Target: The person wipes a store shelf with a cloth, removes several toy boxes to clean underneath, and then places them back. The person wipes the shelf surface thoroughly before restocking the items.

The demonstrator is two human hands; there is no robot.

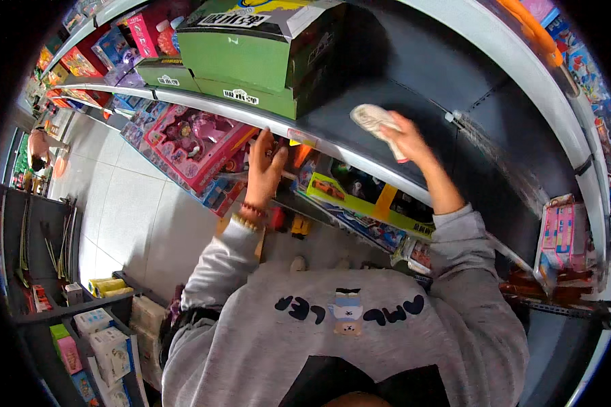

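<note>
My right hand (410,137) grips what looks like a folded cream cloth (370,118) just above the dark shelf board (412,66). Its exact fold is blurred. My left hand (266,170) is at the shelf's white front edge (219,113), thumb and fingers apart, with nothing seen in it. Whether the fingertips touch the edge I cannot tell. Beyond that hand, green cardboard boxes (234,63) are stacked on the shelf. Left of it, a pink boxed toy set (193,137) juts out from the level below.
Below the edge lies a toy-car box (331,188). Clear plastic wrap or film (504,157) stretches along the shelf towards a pink box (562,234). Another person (39,147) is in the far left aisle. A dark rack (76,310) with boxed goods stands at lower left.
</note>
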